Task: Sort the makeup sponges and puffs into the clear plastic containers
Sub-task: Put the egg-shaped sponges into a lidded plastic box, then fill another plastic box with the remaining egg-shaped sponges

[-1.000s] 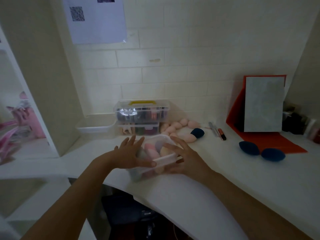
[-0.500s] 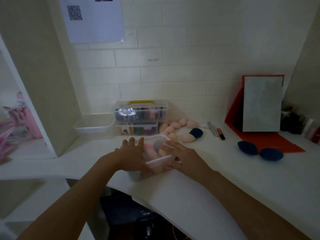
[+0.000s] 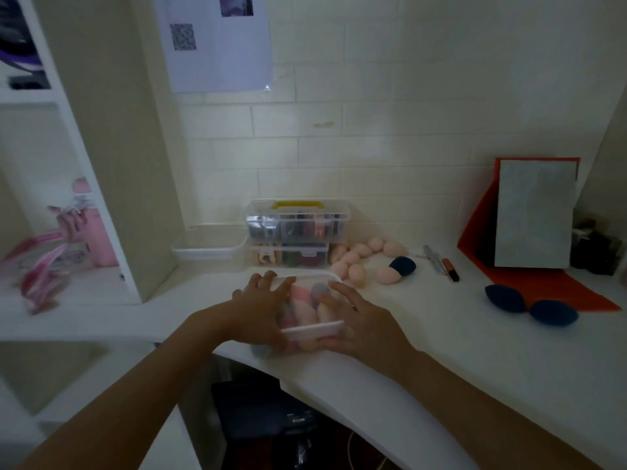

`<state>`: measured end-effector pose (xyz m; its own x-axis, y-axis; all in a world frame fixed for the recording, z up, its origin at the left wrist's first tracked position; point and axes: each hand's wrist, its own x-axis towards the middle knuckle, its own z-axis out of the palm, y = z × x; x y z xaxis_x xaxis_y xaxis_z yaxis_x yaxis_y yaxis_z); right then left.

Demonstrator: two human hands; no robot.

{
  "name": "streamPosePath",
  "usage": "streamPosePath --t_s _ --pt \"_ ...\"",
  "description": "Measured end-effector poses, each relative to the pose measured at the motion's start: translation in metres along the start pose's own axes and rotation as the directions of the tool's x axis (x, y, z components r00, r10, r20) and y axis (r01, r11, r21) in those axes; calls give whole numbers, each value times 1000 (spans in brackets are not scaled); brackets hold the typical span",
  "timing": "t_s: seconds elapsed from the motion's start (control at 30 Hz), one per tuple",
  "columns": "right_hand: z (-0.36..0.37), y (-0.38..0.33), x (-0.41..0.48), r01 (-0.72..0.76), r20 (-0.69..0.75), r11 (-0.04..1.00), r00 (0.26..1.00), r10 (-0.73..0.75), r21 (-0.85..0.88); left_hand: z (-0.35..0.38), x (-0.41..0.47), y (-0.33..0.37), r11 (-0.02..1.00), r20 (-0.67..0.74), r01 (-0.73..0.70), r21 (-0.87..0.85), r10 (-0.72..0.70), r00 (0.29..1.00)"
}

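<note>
- My left hand (image 3: 261, 310) clasps the left side of the clear container (image 3: 310, 330), fingers laid over its top and thumb tucked low at the front corner.
- A second ago those fingers were fanned higher, with the thumb on the front rim; now the hand sits lower and tighter.
- My right hand (image 3: 361, 322) clasps the right side, fingers reaching over the top; it has closed in the same way.
- The container has not shifted and sits at the curved front edge of the desk (image 3: 441, 351), between my hands.
- Inside it are pink sponges (image 3: 302, 310) and a greyish one (image 3: 320, 289).
- The loose pink sponges (image 3: 353, 262) behind it are unchanged, as are the two dark blue sponges (image 3: 505, 298) well off to the right.
</note>
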<state>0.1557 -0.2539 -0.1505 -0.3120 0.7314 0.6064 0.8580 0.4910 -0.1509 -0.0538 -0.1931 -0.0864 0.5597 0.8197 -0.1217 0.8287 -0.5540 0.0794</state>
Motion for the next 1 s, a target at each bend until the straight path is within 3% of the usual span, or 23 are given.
streamPosePath --t_s 0.27,0.33,0.4,0.5,0.63,0.73,0.9,1.0 --pt "35 -22 28 -128 83 986 989 119 111 -7 -5 -49 986 -1 -22 -167 23 1000" --pt "40 -23 36 -150 59 984 988 145 98 -16 -5 -57 937 -60 -33 -347 12 998" --pt "44 -23 42 -186 66 977 981 180 100 -24 0 -72 864 -192 -18 -502 -91 977" --pt "47 -18 45 -231 41 967 973 228 111 -30 18 -109 917 -385 85 -390 -246 890" --pt "44 -14 40 -244 6 957 969 246 155 -20 42 -157 933 -420 238 -272 -337 843" --pt "42 -9 41 -277 -60 930 952 299 243 -13 57 -175 939 -446 245 -240 -331 832" --pt "49 -1 42 -339 -40 878 927 373 338 -5 79 -189 950 -529 238 -200 -309 790" --pt "52 1 41 -359 5 801 914 407 479 -9 85 -193 965 -534 224 -138 -263 804"
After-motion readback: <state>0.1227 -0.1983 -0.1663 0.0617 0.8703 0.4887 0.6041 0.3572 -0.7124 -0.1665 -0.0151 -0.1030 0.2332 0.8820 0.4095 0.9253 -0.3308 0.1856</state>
